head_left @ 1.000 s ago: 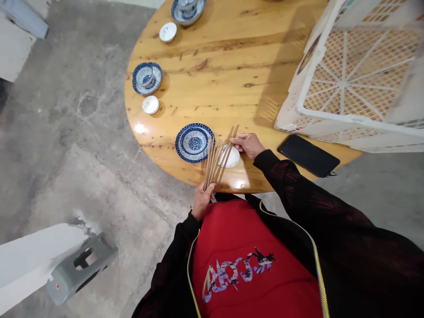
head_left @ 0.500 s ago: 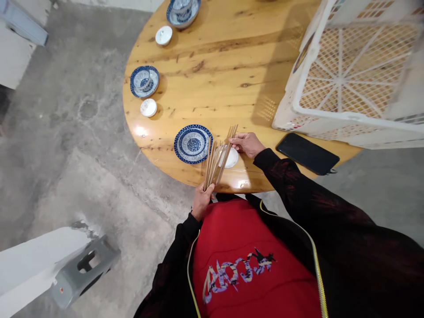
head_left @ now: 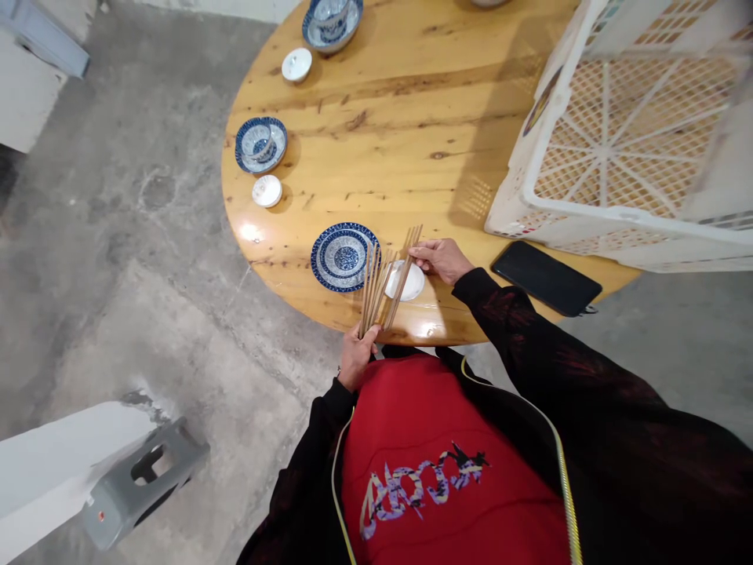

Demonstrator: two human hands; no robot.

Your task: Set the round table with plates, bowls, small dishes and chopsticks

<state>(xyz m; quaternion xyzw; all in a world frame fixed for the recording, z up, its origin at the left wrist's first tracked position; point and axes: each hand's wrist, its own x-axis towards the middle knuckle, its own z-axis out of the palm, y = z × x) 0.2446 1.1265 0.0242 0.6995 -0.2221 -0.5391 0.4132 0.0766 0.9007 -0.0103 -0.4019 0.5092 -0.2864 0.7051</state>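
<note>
My left hand [head_left: 358,355] is closed round the lower ends of a fanned bunch of wooden chopsticks [head_left: 372,294] at the table's near edge. Between the fingertips of my right hand [head_left: 440,259] are the upper ends of a few more chopsticks [head_left: 403,276], which slant down toward the left hand. Under them lies a small white dish [head_left: 413,282], partly covered by the sticks. Just left of it sits a blue-and-white patterned plate [head_left: 344,257] with what looks like a smaller patterned dish on it.
On the round wooden table [head_left: 388,157], blue-and-white bowls on plates [head_left: 260,145] and small white dishes [head_left: 267,191] stand along the left edge. A black phone [head_left: 547,277] lies right of my hand, near a large white plastic crate [head_left: 627,210]. A grey stool [head_left: 111,502] stands lower left.
The chopsticks in my right hand now stand slightly farther apart from the bunch in my left. The view has shifted a little; the dishes have not moved on the table.
</note>
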